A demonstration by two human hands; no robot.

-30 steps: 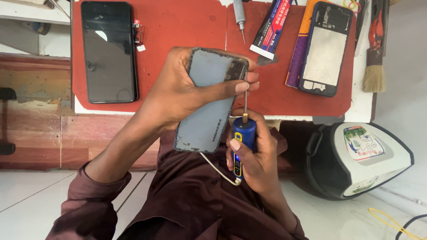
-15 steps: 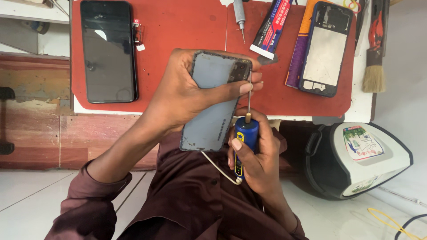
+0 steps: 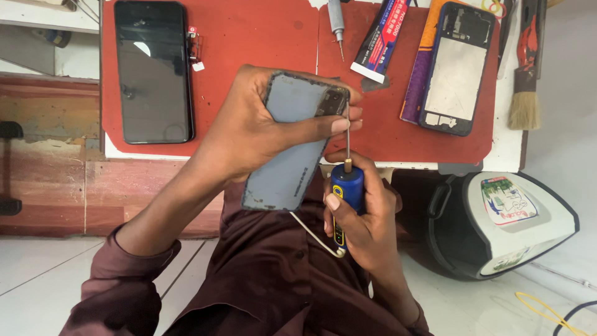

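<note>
Right hand is closed around the blue screwdriver, fist on the handle with the thumb pressed along it; the thin shaft runs up out of the grip to the top corner of the grey phone, near the camera block. A pale cord hangs from the handle's lower end across the dark red shirt. Left hand, just above and left of the right, clamps the phone from behind, fingers wrapped over its upper edge, fingertips just beside the shaft; this grip likely steadies the body and tilts the worked corner toward the tool. Phone is held clear of the bench, over the lap. Beyond the grip lies the red mat on a white bench top. Far left of the grip: a black phone, screen up. Straight ahead: a second driver and a glue tube. Up and right: a blue phone frame, and further right a brush. Right of the screwdriver hand, lower, sits a white and black device on the pale floor.
</note>
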